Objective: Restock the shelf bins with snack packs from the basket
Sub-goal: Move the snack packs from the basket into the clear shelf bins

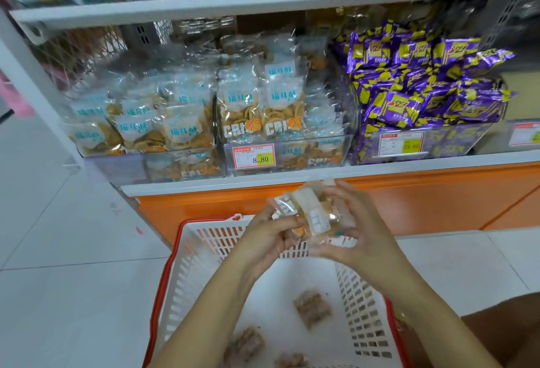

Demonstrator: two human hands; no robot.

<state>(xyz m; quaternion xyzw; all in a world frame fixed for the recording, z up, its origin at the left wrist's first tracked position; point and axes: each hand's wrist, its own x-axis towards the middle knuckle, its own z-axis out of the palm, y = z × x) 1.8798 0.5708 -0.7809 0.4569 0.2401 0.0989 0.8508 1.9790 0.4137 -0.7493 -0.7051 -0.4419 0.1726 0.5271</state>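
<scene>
Clear snack pack (311, 215) held up between both hands, over the white basket (187, 274), just below the shelf bins (321, 137). Left hand (267, 240) pinches its lower-left edge; right hand (361, 230) curls round its right side. A few brown packs (312, 307) lie on the basket floor.

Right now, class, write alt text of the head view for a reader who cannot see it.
The left hand and right hand hold a clear snack pack above a white basket holding small packs, before shelf bins of crisp packs and purple packs.
</scene>
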